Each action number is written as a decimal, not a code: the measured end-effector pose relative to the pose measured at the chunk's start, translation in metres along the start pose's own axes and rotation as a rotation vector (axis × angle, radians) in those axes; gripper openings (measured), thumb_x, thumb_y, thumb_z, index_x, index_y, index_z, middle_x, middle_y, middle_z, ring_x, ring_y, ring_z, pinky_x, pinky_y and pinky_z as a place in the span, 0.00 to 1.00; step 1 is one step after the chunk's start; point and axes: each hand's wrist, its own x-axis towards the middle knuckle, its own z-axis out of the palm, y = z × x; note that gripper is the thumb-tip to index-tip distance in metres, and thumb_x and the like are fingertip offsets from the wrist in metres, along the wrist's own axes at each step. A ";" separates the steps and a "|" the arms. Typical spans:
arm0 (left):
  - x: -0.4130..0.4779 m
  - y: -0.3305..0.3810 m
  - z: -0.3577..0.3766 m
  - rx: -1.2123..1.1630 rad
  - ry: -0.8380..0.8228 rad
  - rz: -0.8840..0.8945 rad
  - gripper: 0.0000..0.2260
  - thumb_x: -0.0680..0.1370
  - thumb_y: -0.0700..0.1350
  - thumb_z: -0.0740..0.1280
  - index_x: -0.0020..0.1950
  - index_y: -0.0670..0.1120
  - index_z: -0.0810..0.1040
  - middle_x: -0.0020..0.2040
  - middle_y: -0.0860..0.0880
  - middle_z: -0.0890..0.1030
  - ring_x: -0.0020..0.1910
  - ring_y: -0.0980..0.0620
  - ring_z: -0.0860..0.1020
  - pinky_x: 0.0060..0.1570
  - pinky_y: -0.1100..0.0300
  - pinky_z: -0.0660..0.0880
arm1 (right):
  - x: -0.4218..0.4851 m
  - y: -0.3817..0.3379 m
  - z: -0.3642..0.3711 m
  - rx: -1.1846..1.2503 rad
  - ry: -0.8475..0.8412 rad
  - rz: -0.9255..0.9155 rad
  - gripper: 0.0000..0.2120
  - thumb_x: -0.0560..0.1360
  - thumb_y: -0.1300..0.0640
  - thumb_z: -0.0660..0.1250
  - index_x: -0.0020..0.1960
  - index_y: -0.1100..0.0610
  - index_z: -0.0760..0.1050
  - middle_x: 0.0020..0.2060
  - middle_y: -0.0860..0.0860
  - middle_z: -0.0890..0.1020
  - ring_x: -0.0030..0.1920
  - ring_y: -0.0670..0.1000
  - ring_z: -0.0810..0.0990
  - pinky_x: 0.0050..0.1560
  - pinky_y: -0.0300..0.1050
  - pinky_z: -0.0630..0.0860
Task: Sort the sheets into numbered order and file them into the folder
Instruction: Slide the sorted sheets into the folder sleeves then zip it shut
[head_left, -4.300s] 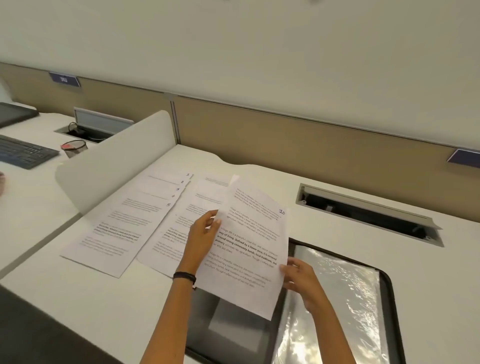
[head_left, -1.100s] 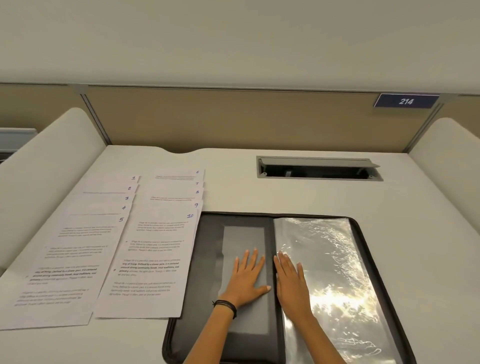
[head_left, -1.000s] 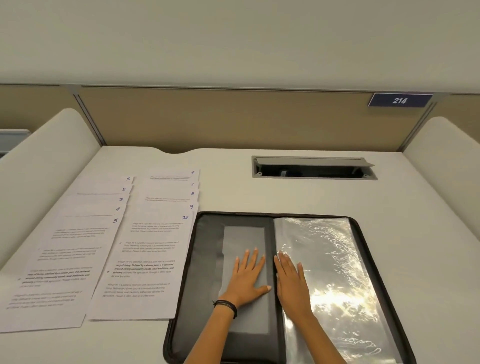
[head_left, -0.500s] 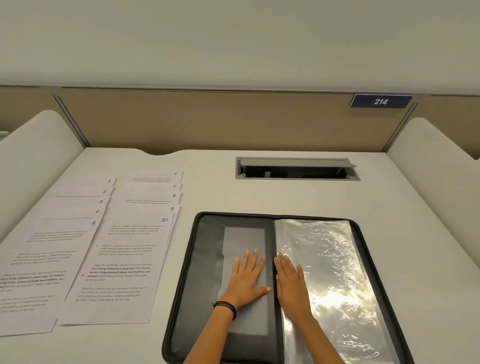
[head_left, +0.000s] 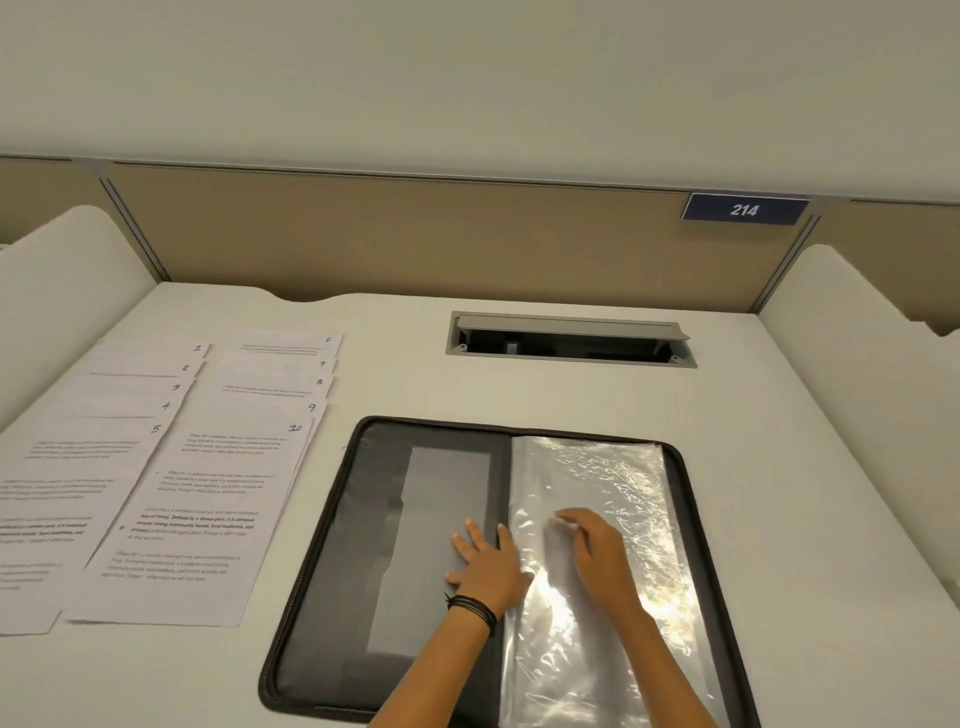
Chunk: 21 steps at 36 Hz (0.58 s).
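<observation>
One change against half a second ago: your right hand (head_left: 597, 556) no longer lies flat. Its fingers now curl, tips nipping the top sleeve (head_left: 613, 478) near its inner edge, and a small fold of plastic lifts under them. Your left hand (head_left: 485, 564) keeps its post: fingers straight and spread, gripping nothing, pressing the folder (head_left: 332, 571) on its left inner cover just beside the spine.

Sheets (head_left: 218, 493): on the desk (head_left: 779, 467), just left of the open folder. They lie in two fanned columns side by side, 1 to 5 on the left and 6 to 10 on the right, with handwritten numbers showing at the top right corners. None is in the folder.

Reading: sorting looks done and filing has not begun. You seem to be opening the first sleeve. Next you need a sheet in hand, likely number 1, which appears to lie lowest in its fan, so the four above it must shift or be lifted.

Risk: the sleeve looks thin and glossy. It may fall shut once you let go to reach for paper.
</observation>
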 end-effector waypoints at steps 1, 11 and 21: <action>-0.001 0.002 0.000 0.007 -0.002 -0.005 0.33 0.82 0.55 0.56 0.78 0.47 0.41 0.75 0.36 0.34 0.74 0.32 0.37 0.69 0.34 0.53 | 0.002 0.008 -0.007 -0.027 0.025 -0.004 0.13 0.78 0.67 0.58 0.56 0.57 0.78 0.53 0.47 0.80 0.55 0.46 0.77 0.62 0.44 0.73; 0.005 0.011 0.004 0.021 -0.010 -0.051 0.34 0.81 0.58 0.55 0.78 0.48 0.40 0.75 0.35 0.33 0.73 0.31 0.36 0.68 0.32 0.51 | 0.013 0.083 -0.059 -0.270 -0.148 -0.048 0.21 0.79 0.66 0.54 0.70 0.55 0.69 0.71 0.48 0.65 0.72 0.46 0.62 0.72 0.34 0.52; 0.013 0.016 0.006 -0.006 -0.056 -0.050 0.45 0.75 0.66 0.62 0.77 0.49 0.36 0.72 0.33 0.28 0.71 0.29 0.31 0.66 0.29 0.46 | 0.007 0.098 -0.055 -0.387 -0.115 -0.125 0.24 0.77 0.52 0.41 0.71 0.44 0.60 0.72 0.39 0.59 0.72 0.35 0.54 0.75 0.45 0.46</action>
